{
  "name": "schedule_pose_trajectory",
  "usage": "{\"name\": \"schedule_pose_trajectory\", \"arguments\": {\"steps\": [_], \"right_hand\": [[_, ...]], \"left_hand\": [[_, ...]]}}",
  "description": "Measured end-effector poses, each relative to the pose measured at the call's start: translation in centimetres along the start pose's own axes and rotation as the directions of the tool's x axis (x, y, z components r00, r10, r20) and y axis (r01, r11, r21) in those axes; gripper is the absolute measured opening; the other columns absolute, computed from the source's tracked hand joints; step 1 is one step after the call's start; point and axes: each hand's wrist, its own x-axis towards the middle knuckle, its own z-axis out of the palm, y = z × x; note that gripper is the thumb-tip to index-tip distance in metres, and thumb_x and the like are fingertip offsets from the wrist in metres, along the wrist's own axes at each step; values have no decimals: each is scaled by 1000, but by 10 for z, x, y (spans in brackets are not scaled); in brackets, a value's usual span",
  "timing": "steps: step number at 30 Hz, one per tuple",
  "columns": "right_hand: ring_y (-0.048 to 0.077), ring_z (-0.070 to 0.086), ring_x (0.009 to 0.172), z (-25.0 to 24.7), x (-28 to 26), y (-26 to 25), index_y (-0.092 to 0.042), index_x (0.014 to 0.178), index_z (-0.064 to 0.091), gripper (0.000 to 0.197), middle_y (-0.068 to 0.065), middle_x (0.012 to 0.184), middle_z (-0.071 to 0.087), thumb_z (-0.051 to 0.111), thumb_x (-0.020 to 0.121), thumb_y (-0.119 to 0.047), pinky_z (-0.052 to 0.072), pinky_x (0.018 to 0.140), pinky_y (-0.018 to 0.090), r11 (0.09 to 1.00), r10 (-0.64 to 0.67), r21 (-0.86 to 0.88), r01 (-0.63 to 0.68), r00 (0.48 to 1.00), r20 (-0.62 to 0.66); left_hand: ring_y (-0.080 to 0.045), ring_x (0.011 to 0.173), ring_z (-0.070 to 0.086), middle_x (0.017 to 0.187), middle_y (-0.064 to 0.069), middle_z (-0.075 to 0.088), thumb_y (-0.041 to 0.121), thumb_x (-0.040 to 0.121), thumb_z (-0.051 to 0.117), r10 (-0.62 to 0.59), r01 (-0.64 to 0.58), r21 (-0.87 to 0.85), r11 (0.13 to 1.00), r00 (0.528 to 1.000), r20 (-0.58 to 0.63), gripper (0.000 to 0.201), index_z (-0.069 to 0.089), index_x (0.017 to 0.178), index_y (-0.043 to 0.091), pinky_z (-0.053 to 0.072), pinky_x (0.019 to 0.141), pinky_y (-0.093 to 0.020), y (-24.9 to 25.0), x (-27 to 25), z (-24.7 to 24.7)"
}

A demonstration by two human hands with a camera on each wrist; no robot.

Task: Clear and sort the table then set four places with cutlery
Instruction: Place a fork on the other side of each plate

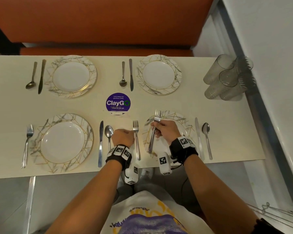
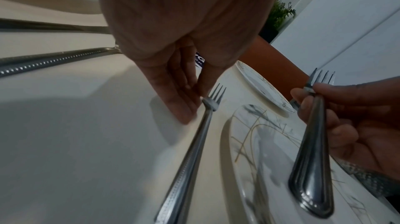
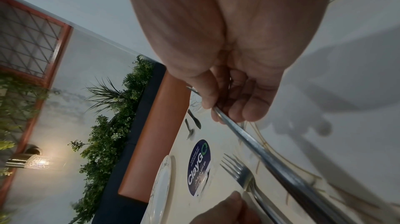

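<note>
A: Where is the right hand (image 1: 165, 130)?

B: Over the near right plate (image 1: 179, 119), fingers curled round the handles of forks (image 1: 155, 127). The wrist views suggest more than one fork in that grip; how many, I cannot tell, because the fingers cover the necks.

A: And the left hand (image 1: 123, 136)?

B: On the table (image 1: 227, 124), at about 9 o'clock from that plate. Its fingertips (image 2: 194, 91) sit pressed together against the neck of a laid fork (image 1: 137, 141), which lies flat just left of the plate. From above the knuckles hide the contact; whether it pinches or only touches is unclear.

A: The other places?

B: The near left plate (image 1: 66, 142) has a fork (image 1: 27, 144) at its 9 o'clock, and a knife (image 1: 100, 142) and spoon (image 1: 109, 132) at 3 o'clock; the left hand covers the spoon's handle. The two far plates (image 1: 71, 76) (image 1: 159, 74) each show a spoon and knife at 9 o'clock. The near right plate has a knife (image 1: 198, 137) and spoon (image 1: 207, 141) at 3 o'clock.

A: Anything else?

B: Clustered clear glasses (image 1: 227, 76) at the table's 2 o'clock corner, and a purple sticker (image 1: 118, 103) mid-table. The sticker's small print is too blurred to read.
</note>
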Motion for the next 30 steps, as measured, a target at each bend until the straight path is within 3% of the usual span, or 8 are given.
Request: {"name": "schedule_pose_trajectory", "arguments": {"steps": [5, 7, 9, 12, 14, 23, 27, 30], "right_hand": [[21, 60, 62, 10, -5, -7, -10, 88, 74, 9, 12, 75, 71, 68, 93, -12, 54, 59, 33, 999, -23, 42, 24, 1000, -15], [22, 59, 62, 17, -8, -14, -8, 87, 72, 8, 15, 76, 70, 68, 93, -11, 53, 57, 33, 998, -30, 58, 31, 999, -18], [23, 60, 62, 24, -11, -21, -4, 85, 71, 10, 17, 77, 70, 68, 93, -11, 54, 57, 33, 997, -35, 61, 36, 999, -25], [24, 61, 63, 31, -14, -32, 2, 88, 70, 14, 18, 78, 71, 68, 93, -10, 53, 58, 34, 996, -43, 75, 45, 999, -29], [22, 61, 61, 34, -14, -38, 1, 87, 70, 13, 17, 78, 72, 68, 93, -10, 53, 57, 32, 995, -38, 93, 40, 999, -23], [24, 58, 65, 32, -29, -52, 6, 102, 70, 17, 18, 81, 68, 71, 89, -5, 51, 55, 29, 949, -86, 310, 55, 993, 86], [27, 61, 70, 36, -42, -61, -1, 105, 73, 17, 21, 89, 74, 72, 89, -7, 50, 59, 30, 966, -213, 169, 198, 974, 80], [19, 66, 70, 41, -50, -74, -4, 101, 74, 14, 14, 87, 77, 72, 90, -10, 51, 60, 26, 958, -284, -14, 287, 954, 96]], "left_hand": [[-18, 85, 65, 89, 2, 70, 36, 100, 60, 161, -162, -9, 987, 984, -77, 24, 69, 97, 14, 50, 78, -29, 9, -18, -19], [-13, 86, 67, 92, 5, 72, 37, 99, 63, 267, -265, -64, 962, 963, 29, 21, 70, 99, 18, 50, 77, -28, 15, -23, -24], [-12, 88, 71, 96, 6, 76, 40, 96, 66, 309, -290, -111, 951, 920, 242, 19, 73, 102, 22, 54, 78, -27, 24, -26, -28], [-13, 82, 71, 92, 1, 78, 27, 91, 75, 320, -283, -150, 947, 853, 412, 11, 76, 100, 19, 52, 71, -27, 31, -31, -37], [-12, 73, 68, 84, -3, 77, 14, 89, 75, 339, -280, -201, 939, 848, 407, 8, 78, 97, 13, 51, 67, -26, 31, -32, -48], [-19, 76, 71, 86, -8, 77, 6, 86, 80, 319, -133, -410, 903, 845, 429, 25, 77, 111, 5, 56, 70, -29, 45, -14, -129], [-31, 89, 76, 98, -22, 76, -1, 87, 77, 319, -17, -635, 773, 875, 365, 32, 68, 117, -3, 63, 81, -38, 62, -9, -140], [-34, 89, 74, 98, -29, 73, -2, 88, 75, 328, 4, -733, 680, 893, 309, 17, 70, 103, -8, 63, 81, -38, 77, -9, -130]]}}
